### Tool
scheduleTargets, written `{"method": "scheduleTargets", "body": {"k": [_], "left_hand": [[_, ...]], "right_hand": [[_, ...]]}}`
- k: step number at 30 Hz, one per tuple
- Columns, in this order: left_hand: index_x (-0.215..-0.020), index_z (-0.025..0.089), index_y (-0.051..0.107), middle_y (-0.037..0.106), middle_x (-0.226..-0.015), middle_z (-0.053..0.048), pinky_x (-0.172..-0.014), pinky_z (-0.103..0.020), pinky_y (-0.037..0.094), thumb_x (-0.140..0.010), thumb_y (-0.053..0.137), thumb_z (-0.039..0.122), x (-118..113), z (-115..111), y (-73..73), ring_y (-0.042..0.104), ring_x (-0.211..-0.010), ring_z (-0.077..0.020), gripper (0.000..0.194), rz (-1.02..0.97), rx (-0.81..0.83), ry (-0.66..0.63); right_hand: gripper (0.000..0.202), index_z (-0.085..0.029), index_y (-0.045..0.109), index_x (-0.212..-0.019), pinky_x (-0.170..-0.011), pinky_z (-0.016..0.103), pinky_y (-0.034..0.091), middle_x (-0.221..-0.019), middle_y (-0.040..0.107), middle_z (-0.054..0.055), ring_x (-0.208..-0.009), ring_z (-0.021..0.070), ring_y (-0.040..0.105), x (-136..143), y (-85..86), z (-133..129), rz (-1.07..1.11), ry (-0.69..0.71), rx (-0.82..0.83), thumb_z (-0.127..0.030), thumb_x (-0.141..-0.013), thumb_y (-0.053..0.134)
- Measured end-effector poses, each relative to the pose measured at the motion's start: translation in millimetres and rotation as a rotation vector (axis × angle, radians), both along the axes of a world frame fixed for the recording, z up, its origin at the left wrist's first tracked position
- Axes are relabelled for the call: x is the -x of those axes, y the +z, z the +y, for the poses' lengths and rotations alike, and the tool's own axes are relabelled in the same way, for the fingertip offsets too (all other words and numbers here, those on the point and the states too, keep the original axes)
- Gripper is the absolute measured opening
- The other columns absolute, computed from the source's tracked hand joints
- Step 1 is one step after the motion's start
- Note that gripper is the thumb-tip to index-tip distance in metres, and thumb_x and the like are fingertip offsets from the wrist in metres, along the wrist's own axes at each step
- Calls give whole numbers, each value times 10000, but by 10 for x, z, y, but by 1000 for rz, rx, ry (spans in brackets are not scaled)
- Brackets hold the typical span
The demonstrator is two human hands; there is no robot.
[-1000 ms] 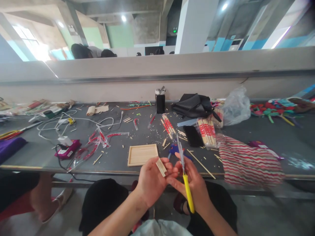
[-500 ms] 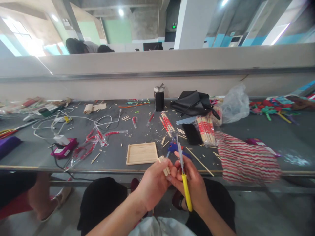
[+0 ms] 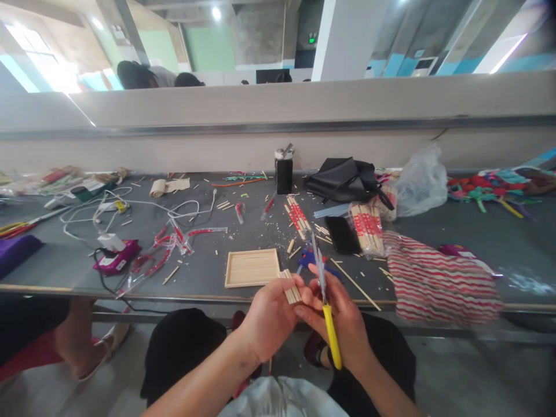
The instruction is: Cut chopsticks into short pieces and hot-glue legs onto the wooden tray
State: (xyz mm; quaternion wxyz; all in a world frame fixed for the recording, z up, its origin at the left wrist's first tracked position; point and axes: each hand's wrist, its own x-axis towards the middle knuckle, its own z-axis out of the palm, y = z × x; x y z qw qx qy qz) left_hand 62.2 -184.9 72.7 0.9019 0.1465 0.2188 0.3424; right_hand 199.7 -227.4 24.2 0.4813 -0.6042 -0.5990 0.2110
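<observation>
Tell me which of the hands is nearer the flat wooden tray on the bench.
Left. The left hand, holding a small stick bundle, sits just below the wooden tray; the right hand, gripping the yellow-handled tool, is farther right.

Bare left hand (image 3: 267, 321) and bare right hand (image 3: 343, 324), forearms unsleeved. Black trousers over both knees below the fingers; pale light-blue shirt hem at the bottom edge.

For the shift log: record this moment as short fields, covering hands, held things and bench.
left hand: holds small block of glued wooden sticks
right hand: grips yellow-handled tool, blade pointing up and away
bench: grey, littered with stick offcuts
wooden tray: flat on bench, just beyond left hand
nearby: black phone, packs of chopsticks, striped cloth
</observation>
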Motion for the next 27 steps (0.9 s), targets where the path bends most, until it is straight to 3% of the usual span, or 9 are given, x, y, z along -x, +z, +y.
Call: {"method": "scheduleTargets", "body": {"k": [6, 13, 19, 27], "left_hand": [[-787, 132, 576, 509, -606, -2, -674, -226, 416, -822, 475, 198, -2, -34, 22, 546, -621, -123, 126, -18, -28, 2], [-735, 146, 538, 428, -611, 14, -736, -277, 415, -852, 470, 222, -14, -110, 74, 550, -670, -153, 155, 20, -178, 62], [-692, 158, 493, 439, -630, 6, -726, -289, 409, -864, 486, 228, -14, -161, 96, 538, -665, -156, 186, 78, -329, 85], [-763, 169, 526, 531, -739, -26, -725, -258, 381, -925, 454, 348, 115, -170, 121, 488, -727, -146, 252, 424, -676, 136]], "right_hand": [[612, -243, 482, -1291, -871, 454, 525, -1191, 605, 109, -982, 257, 639, 26, -11, 20, 4, 1, -30, -356, -736, 713], [525, -214, 476, -1258, -785, 396, 567, -1101, 646, 100, -897, 245, 674, 48, 29, -13, -70, -34, -62, -390, -793, 646], [504, -252, 474, -1266, -775, 375, 574, -1134, 639, 88, -962, 255, 664, 46, 27, -20, -74, -11, -117, -380, -807, 640], [565, -243, 499, -1271, -727, 359, 585, -972, 689, 56, -770, 219, 692, -16, 15, -53, -86, 61, -104, -387, -763, 701]]}}
